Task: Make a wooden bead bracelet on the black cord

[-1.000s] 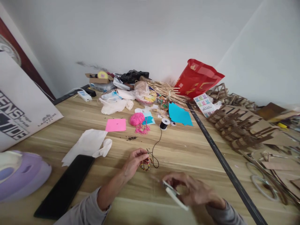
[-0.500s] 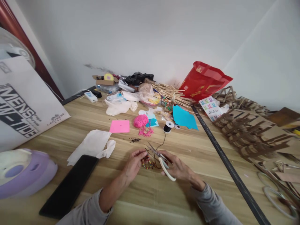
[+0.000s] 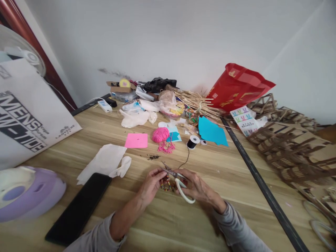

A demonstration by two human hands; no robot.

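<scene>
Wooden table (image 3: 236,182), light-grained, bearing all items below. White printed bag (image 3: 23,112) propped at far left; red bag (image 3: 240,85) leaning against the wall at the back. Lilac and white appliance (image 3: 23,192) at the near left edge, black phone (image 3: 78,206) just beside it. White tissue (image 3: 105,162) beyond the phone; blue paper (image 3: 211,131) and pink paper (image 3: 136,140) farther back, pink yarn ball (image 3: 160,134) between them. Left hand (image 3: 150,185), fingers pressed together, pinching a beaded string (image 3: 166,182) low over the table centre. Right hand (image 3: 195,184), fingers curled through the handles of white-handled scissors (image 3: 177,179), blades nearly closed, tips touching the cord just beside the left fingertips. Black thread spool (image 3: 193,141) behind the hands, black cord (image 3: 186,159) running from spool to beads.
</scene>
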